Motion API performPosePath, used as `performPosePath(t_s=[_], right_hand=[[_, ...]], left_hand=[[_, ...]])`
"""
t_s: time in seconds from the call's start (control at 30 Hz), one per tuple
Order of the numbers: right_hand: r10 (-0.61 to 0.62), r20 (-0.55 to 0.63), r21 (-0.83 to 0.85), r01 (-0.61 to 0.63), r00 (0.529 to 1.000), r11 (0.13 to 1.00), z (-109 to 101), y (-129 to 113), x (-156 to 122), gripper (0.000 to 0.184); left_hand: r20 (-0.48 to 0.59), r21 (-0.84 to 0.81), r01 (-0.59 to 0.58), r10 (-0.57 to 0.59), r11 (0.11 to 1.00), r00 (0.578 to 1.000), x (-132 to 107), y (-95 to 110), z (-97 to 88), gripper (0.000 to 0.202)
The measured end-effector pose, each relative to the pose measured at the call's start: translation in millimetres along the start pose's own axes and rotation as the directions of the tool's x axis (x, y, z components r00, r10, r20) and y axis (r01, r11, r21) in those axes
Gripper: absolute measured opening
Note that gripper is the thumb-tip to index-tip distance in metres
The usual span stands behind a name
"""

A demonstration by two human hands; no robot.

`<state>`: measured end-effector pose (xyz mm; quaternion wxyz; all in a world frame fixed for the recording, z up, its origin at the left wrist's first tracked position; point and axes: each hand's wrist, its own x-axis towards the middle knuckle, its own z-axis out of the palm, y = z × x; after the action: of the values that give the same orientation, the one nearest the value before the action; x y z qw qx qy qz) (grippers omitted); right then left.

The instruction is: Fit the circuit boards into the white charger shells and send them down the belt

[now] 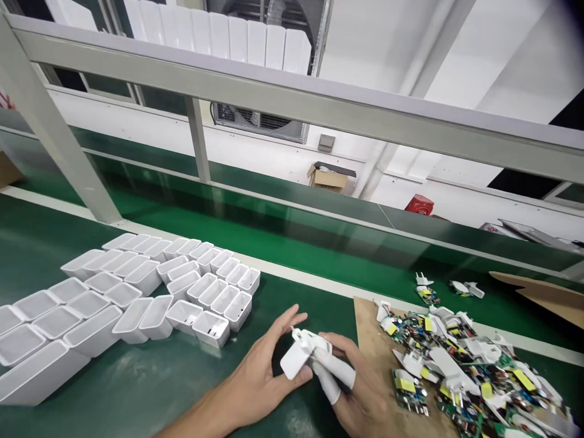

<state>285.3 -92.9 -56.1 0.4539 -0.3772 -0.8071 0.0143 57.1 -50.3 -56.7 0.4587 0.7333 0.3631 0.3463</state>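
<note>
In front of me, over the green work surface, is a small white plastic plug piece (294,359) with a flat rounded plate; its far side is hidden. My left hand (264,371) holds it from the left, the thumb against its lower edge and the upper fingers stretched past it. From the right, my right hand (360,389) pinches the same piece with fingers in white finger covers. Close to the right hand, small circuit boards (406,389) with yellow parts and white plug pieces lie heaped on a cardboard sheet (365,316).
Rows of open white plastic housings (100,328) stand at left. A grey metal frame (292,91) crosses above the back, with white parts (219,36) lined up on top. Behind it runs a green belt (255,219). A cardboard box (328,178) sits farther back.
</note>
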Motion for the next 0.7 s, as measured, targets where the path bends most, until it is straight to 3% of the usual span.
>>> performPosePath(t_s=[0.07,0.13,0.3,0.43,0.57,0.7], right_hand=[[0.057,0.081,0.041,-0.06,0.995,0.997,-0.4,-0.4,0.3,0.039],[0.093,0.175,0.062,-0.106,0.98,0.993,1.5,1.1,-1.3,0.036],[0.132,0.043,-0.051,-0.13,0.99,0.99,7.9,4.6,-6.1,0.04],[0.096,0.148,-0.074,-0.086,0.984,0.994,5.5,3.5,-3.7,0.039],[0.078,0.122,-0.108,-0.065,0.989,0.992,5.9,5.8,-7.9,0.042],[0.085,0.148,0.021,-0.089,0.985,0.996,9.7,8.3,-12.1,0.048]], left_hand=[[-0.047,0.077,-0.039,0.042,0.996,0.998,-2.1,-3.8,1.5,0.093],[-0.095,0.153,-0.047,0.062,0.987,0.994,-2.7,-6.4,3.1,0.085],[-0.128,0.223,-0.068,0.099,0.972,0.987,2.5,-4.9,6.0,0.053],[-0.092,0.181,-0.125,0.143,0.976,0.985,7.0,-4.3,7.0,0.05],[-0.08,0.167,-0.095,0.109,0.981,0.991,7.9,-9.4,7.2,0.052],[-0.144,0.143,-0.073,0.093,0.987,0.985,5.6,-14.2,7.9,0.063]])
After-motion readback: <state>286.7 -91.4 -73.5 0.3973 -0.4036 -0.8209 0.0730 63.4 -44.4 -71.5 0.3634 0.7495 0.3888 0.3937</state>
